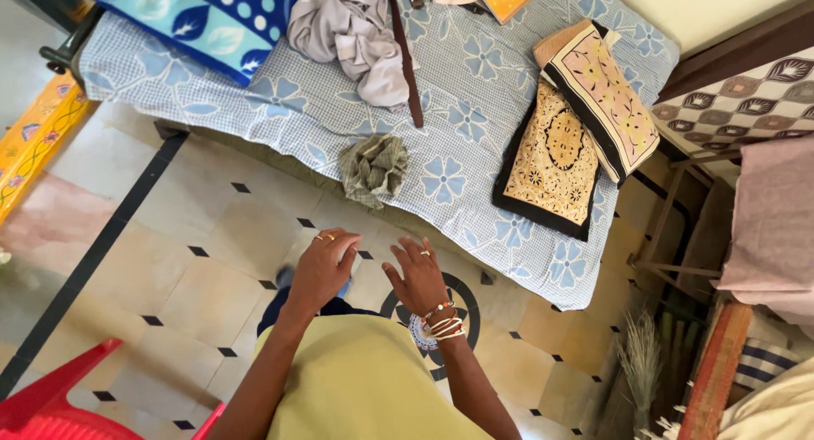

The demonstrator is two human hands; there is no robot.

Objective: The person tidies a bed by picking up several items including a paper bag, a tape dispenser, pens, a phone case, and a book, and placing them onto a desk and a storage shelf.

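I look down at a bed [475, 75] covered by a blue sheet with flower prints. My left hand [324, 266] hovers over the floor in front of the bed, fingers loosely curled, holding nothing. My right hand [417, 276] is beside it, fingers spread, with bangles on the wrist, also holding nothing. Nearest to both hands is a small crumpled green checked cloth [374, 166] at the bed's near edge. A grey crumpled garment [352, 29] with a brown belt [405, 54] lies farther back.
Two folded patterned cloths, a yellow-black one [551, 160] and a cream one [604, 97], lie on the bed's right. A blue dotted pillow [208, 16] is at the back left. A red plastic chair [51, 402] stands at the lower left. A broom [642, 364] leans at the right.
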